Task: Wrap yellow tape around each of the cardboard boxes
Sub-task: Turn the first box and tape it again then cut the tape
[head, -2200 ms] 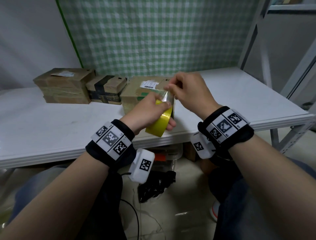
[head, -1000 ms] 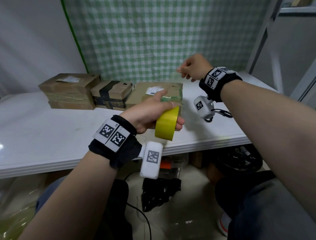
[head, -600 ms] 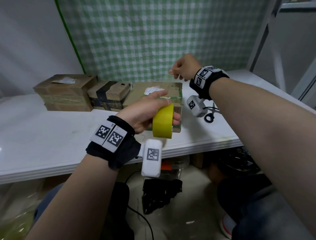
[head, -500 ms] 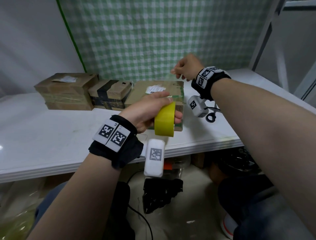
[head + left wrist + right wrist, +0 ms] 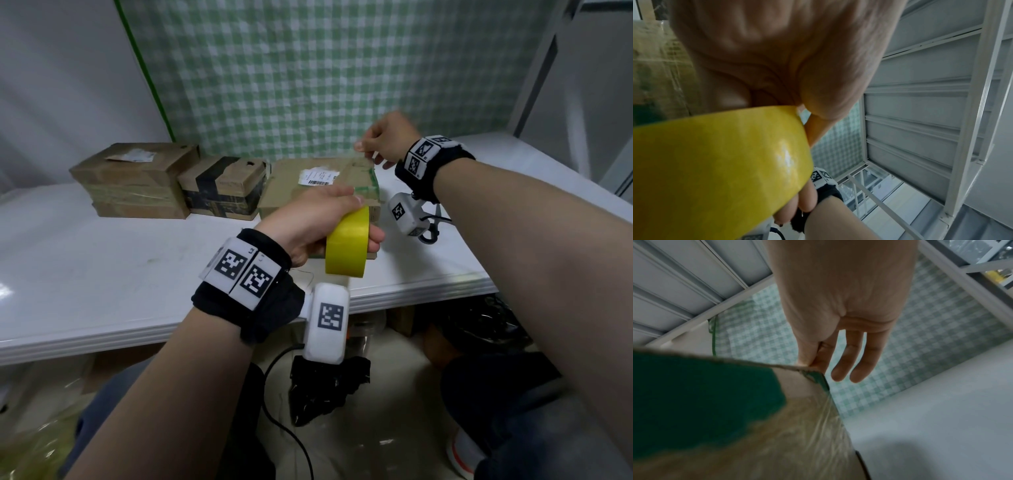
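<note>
right hand [image 5: 385, 138] reached farther back, pinching tape end; left grip holds yellow tape roll [image 5: 346, 247] above white table [image 5: 102, 267].

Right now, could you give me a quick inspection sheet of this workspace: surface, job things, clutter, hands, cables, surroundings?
Surface: white table, three boxes in a row at the back.
Job's things: yellow tape roll held above the table's front edge; right box with a label and green tape; middle box with black tape; left box.
Clutter: black bag on the floor under the table.
Hands: left hand grips the roll; right hand pinches the pulled-out tape end over the right box's far corner.
Cables: black cable hanging below the left wrist.
Surroundings: green checked cloth behind; metal shelving at right.
</note>
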Action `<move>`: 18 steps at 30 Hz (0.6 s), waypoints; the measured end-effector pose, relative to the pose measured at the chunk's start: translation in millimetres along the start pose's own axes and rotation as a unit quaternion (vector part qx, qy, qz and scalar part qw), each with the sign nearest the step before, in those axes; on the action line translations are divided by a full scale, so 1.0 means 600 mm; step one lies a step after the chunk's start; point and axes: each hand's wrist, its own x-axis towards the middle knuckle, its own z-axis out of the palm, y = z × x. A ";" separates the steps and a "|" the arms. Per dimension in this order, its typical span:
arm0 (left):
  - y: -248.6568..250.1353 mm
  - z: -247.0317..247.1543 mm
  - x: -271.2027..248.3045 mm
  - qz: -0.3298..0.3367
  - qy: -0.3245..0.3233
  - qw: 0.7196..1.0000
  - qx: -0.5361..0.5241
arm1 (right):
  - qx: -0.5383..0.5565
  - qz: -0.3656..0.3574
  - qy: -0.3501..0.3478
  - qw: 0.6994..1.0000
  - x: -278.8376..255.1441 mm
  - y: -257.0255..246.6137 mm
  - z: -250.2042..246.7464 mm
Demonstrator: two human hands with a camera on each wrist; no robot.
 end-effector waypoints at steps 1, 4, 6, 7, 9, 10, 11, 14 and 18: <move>0.000 0.001 0.002 0.000 -0.002 1.000 -0.001 | 0.010 0.006 -0.002 1.000 -0.002 0.002 0.002; -0.003 0.005 0.006 -0.001 -0.008 1.000 0.003 | 0.040 0.023 -0.006 0.999 -0.008 0.006 0.007; -0.003 0.006 0.007 -0.002 -0.007 1.000 0.009 | 0.064 0.033 -0.004 0.997 -0.013 0.008 0.009; -0.002 0.006 0.007 -0.002 -0.008 1.000 0.013 | 0.078 0.040 -0.005 0.996 -0.015 0.008 0.010; -0.001 0.008 0.005 -0.009 -0.011 1.000 0.023 | 0.106 0.059 -0.011 0.993 -0.018 0.007 0.009; 0.000 0.008 0.004 -0.013 -0.011 1.000 0.026 | 0.111 0.068 -0.016 0.991 -0.017 0.003 0.010; -0.001 0.008 0.004 -0.015 -0.013 0.999 0.028 | 0.106 0.075 -0.016 0.991 -0.017 0.001 0.010; -0.004 0.008 0.004 -0.017 -0.029 0.999 0.041 | 0.051 0.104 -0.020 0.993 -0.025 0.017 0.014; -0.005 0.002 -0.003 -0.019 -0.043 0.998 0.046 | 0.115 0.145 -0.016 0.983 -0.057 0.073 0.014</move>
